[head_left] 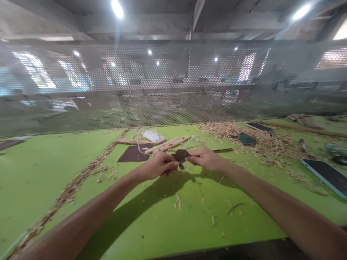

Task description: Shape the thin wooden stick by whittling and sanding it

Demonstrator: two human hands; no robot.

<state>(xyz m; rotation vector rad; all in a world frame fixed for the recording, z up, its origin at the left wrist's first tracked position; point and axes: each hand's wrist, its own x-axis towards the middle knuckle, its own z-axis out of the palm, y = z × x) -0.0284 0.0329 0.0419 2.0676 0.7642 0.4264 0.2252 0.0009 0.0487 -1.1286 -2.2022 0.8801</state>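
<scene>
Between my two hands, just above the green table, is a small dark brown piece that looks like sandpaper (pixel 181 155). The fingers of my left hand (pixel 162 164) pinch its left side, with a narrow flap hanging below. My right hand (pixel 204 159) grips its right edge between thumb and fingers. A larger dark brown sheet (pixel 132 154) lies flat to the left, beyond my left hand. Right behind my hands are pale wooden sticks (pixel 168 144) with reddish marks. A white mask-like item (pixel 153 136) with cords rests behind them.
Wood shavings (pixel 222 130) are heaped at the back right, with a dark green scrap (pixel 246 138) on top. A phone (pixel 326 177) lies at the right; another dark flat device (pixel 260 126) is farther back. A perforated metal screen (pixel 162 86) closes off the green table's (pixel 189 224) far side.
</scene>
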